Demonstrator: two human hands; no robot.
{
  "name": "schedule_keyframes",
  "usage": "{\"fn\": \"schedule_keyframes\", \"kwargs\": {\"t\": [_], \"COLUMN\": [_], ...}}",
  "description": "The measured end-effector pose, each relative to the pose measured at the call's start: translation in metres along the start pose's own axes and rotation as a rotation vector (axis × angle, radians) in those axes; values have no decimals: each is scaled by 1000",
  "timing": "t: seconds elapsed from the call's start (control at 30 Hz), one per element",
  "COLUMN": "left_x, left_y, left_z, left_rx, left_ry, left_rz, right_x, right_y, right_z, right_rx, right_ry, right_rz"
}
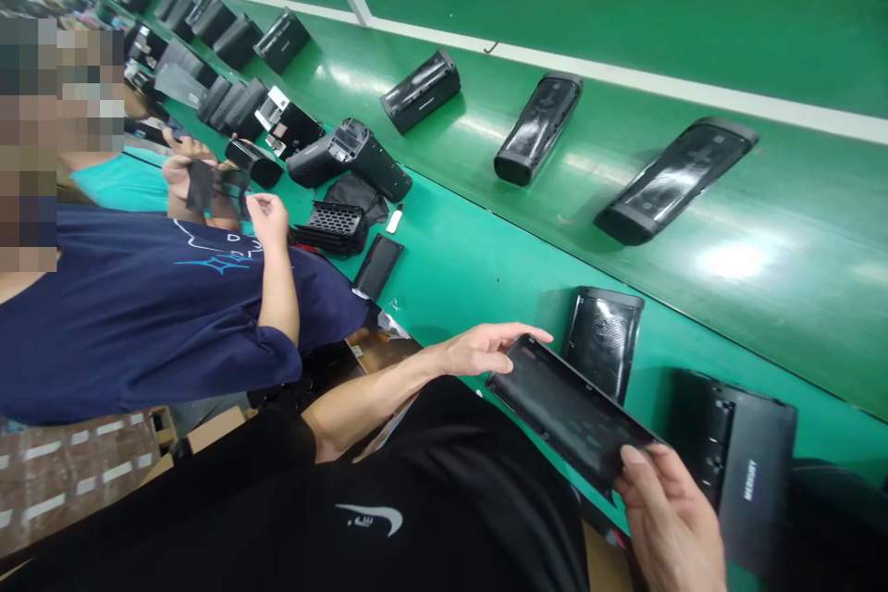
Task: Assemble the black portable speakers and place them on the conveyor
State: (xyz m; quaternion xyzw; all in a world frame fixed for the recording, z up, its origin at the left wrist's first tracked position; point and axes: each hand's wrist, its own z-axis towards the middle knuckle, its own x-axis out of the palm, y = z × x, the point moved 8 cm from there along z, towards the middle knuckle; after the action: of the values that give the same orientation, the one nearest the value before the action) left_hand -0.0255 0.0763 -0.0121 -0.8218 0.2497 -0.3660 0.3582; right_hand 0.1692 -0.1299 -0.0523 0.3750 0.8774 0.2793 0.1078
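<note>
Between my two hands is a black plastic speaker cover panel [565, 412], its hollow inner side facing me. My left hand [482, 350] grips its upper left end, the thumb over the edge and a finger stretched along the top. At the lower right end, my right hand [670, 509] pinches the panel between thumb and fingers. Just behind it stands a black speaker body [605, 342] with a glossy, reflective front. Near my right hand is another black speaker [759, 472] with white MERKURY lettering.
Beyond the green bench [450, 245], several black speakers [676, 180] rest on a green conveyor [486, 185]. To the left, a co-worker in a dark blue shirt [159, 314] handles a dark piece. Grille panels [337, 222] and a black panel [378, 265] lie nearby.
</note>
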Motion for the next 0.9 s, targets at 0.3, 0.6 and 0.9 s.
{"fn": "schedule_keyframes", "kwargs": {"t": [0.3, 0.6, 0.9], "left_x": [-2, -7, -6], "left_y": [3, 11, 28], "left_z": [3, 5, 6], "left_rx": [11, 7, -129], "left_ry": [-19, -21, -105], "left_rz": [18, -17, -222], "right_x": [-2, 5, 11], "right_y": [-1, 2, 4], "right_z": [2, 3, 0], "right_rx": [10, 12, 60], "right_ry": [-26, -1, -75], "right_rz": [18, 66, 146]}}
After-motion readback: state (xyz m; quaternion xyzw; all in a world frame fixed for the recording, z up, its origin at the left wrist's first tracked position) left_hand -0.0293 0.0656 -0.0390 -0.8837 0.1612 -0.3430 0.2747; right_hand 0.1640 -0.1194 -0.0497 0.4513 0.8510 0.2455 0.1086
